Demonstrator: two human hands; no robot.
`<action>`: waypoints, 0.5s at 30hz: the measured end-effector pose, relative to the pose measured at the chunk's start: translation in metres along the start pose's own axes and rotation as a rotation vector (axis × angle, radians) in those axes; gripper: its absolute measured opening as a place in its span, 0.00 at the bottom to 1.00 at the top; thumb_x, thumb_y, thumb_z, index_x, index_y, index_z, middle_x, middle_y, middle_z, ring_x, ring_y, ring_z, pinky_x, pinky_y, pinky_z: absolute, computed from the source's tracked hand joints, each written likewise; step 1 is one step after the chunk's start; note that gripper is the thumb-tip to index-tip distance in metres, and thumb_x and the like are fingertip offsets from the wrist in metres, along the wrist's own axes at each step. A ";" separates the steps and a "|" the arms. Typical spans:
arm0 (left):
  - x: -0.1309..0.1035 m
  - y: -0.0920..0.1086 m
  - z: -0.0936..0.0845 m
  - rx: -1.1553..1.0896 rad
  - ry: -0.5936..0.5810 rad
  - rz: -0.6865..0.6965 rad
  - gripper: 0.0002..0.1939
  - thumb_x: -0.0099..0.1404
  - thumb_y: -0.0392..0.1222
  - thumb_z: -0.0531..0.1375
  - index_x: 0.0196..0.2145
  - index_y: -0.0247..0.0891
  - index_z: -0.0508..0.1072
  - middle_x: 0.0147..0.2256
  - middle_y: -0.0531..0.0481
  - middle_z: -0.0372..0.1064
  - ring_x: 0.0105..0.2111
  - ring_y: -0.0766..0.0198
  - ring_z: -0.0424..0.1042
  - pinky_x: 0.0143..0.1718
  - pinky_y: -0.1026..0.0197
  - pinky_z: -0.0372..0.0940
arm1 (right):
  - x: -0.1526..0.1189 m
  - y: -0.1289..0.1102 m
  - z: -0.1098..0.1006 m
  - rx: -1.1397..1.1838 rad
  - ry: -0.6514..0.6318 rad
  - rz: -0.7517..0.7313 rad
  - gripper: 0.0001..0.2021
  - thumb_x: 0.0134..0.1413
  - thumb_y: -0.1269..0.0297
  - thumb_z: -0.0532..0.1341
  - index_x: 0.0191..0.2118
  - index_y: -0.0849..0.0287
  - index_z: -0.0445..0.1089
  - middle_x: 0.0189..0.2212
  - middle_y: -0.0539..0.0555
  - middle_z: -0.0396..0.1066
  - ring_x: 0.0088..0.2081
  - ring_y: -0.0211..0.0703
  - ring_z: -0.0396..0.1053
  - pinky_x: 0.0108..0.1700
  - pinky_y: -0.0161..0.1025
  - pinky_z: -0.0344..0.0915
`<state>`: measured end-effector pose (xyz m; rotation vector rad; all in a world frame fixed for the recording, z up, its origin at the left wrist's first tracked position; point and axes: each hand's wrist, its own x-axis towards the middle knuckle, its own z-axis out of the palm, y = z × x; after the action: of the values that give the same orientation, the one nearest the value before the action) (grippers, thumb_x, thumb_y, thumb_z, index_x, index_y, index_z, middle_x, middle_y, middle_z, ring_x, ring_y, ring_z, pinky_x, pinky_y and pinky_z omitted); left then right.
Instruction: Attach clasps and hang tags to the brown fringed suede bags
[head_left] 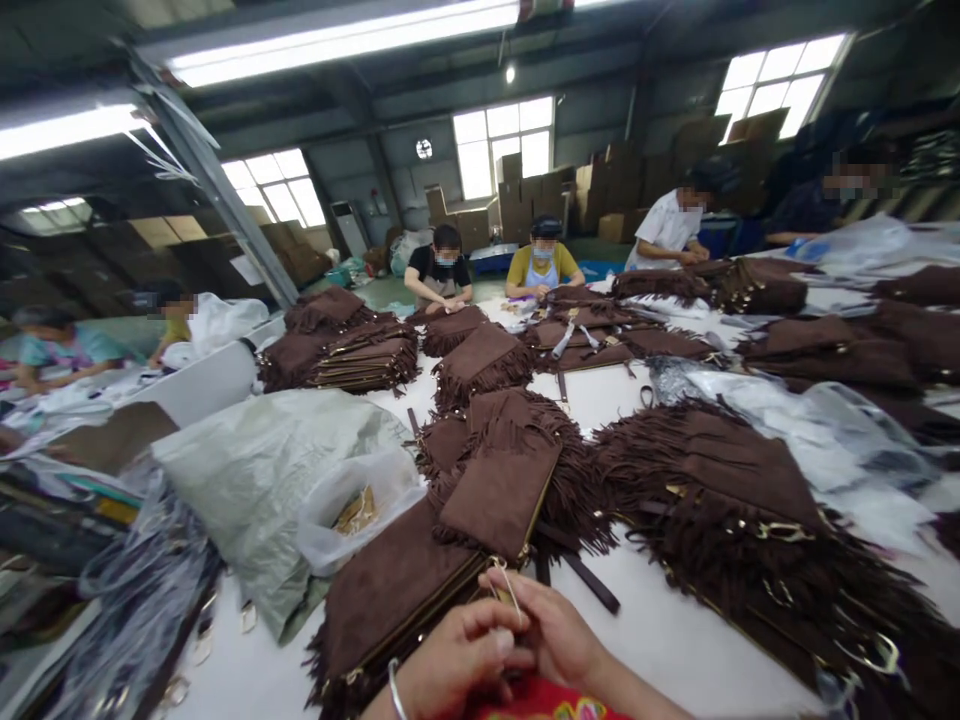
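Observation:
At the bottom centre, my left hand (457,655), with a silver bangle at the wrist, has its fingers curled close to my right hand (559,625). Between the fingertips of both hands is a small tan tag (510,597) on a thin pale string. The string reaches the zipper end of a dark brown fringed pouch (499,495), which lies on other pouches just beyond my hands. Below it on the left is a stack of brown pouches (397,590). A clear plastic bag (360,510) holding more tan tags sits left of the pouch.
A big pile of fringed pouches (727,480) lies on the right of the white table (675,640). A grey-green sack (262,480) and clear plastic wrapping (142,590) are on the left. Several people work across the table, among more brown stacks (367,355).

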<state>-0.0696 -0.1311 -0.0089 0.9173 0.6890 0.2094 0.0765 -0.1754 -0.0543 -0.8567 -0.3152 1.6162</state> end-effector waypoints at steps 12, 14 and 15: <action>-0.008 0.004 0.010 0.021 -0.051 0.102 0.24 0.55 0.53 0.67 0.44 0.33 0.77 0.42 0.38 0.73 0.34 0.62 0.75 0.28 0.68 0.65 | -0.015 -0.005 0.001 -0.056 -0.233 0.165 0.30 0.47 0.40 0.64 0.50 0.58 0.74 0.48 0.62 0.74 0.49 0.56 0.71 0.46 0.46 0.66; -0.009 0.005 0.012 0.107 -0.068 0.126 0.24 0.55 0.52 0.67 0.43 0.32 0.78 0.39 0.39 0.74 0.32 0.63 0.74 0.28 0.68 0.64 | -0.019 -0.009 0.001 0.021 -0.242 0.211 0.26 0.48 0.47 0.66 0.50 0.56 0.74 0.48 0.60 0.74 0.49 0.54 0.71 0.48 0.46 0.65; -0.009 0.006 0.012 0.121 -0.074 0.126 0.24 0.54 0.52 0.68 0.43 0.32 0.78 0.37 0.40 0.74 0.30 0.64 0.73 0.27 0.68 0.63 | -0.021 -0.012 0.002 0.064 -0.249 0.251 0.24 0.49 0.49 0.65 0.50 0.55 0.74 0.47 0.59 0.74 0.48 0.53 0.71 0.49 0.47 0.65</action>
<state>-0.0682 -0.1397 0.0048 1.0803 0.5801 0.2465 0.0838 -0.1913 -0.0384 -0.6660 -0.3373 1.9624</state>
